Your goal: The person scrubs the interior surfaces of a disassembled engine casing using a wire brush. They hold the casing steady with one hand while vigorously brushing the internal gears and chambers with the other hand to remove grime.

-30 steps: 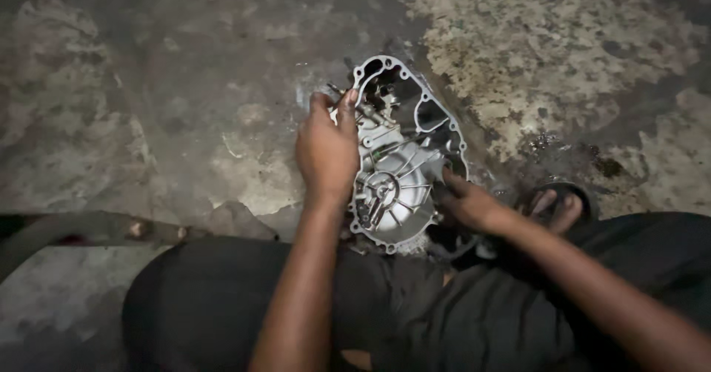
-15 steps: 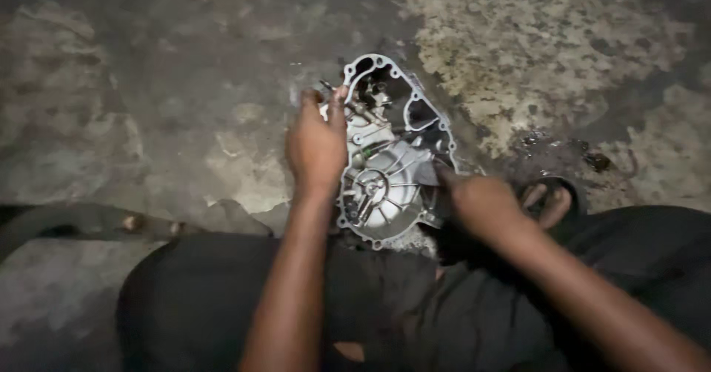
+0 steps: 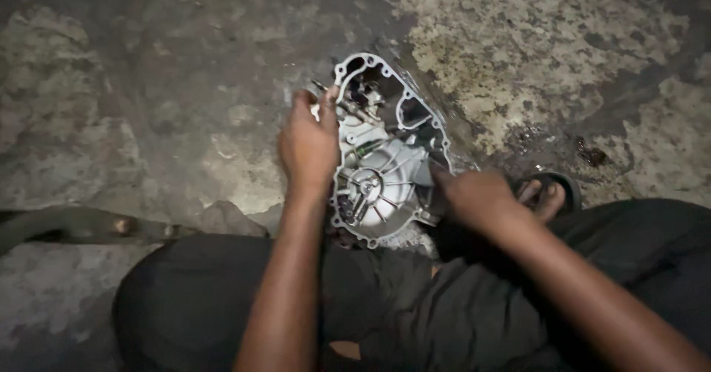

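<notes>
- Gripping the left edge of the engine cover [image 3: 389,166], the left hand [image 3: 309,144] has its fingers curled over the rim near the top left corner, thumb toward the inside; the right hand [image 3: 478,198] presses on the cover's right edge with fingers folded against the metal, though whether it fully clasps the rim I cannot tell.
- Concrete floor [image 3: 148,105] fills most of the view, dark and stained on the left, with a paler, flaking patch [image 3: 533,53] at upper right.
- Dark trousers [image 3: 415,305] of the seated person spread across the bottom, both knees out to the sides.
- Engine cover, a silver cast-metal casing with a scalloped flange and bolt holes, lies open side up on the floor just ahead of the lap, between the two hands, tilted with its narrow end pointing up and away.
- A dark curved strip [image 3: 81,224] lies on the floor at left, well apart from the cover.
- A bare foot in a dark sandal [image 3: 546,194] rests just beside the right hand.
- Inside the casing, a round ribbed recess [image 3: 366,187] sits low, with small shafts and dark fittings [image 3: 363,98] near the upper end, close to the left fingertips.
</notes>
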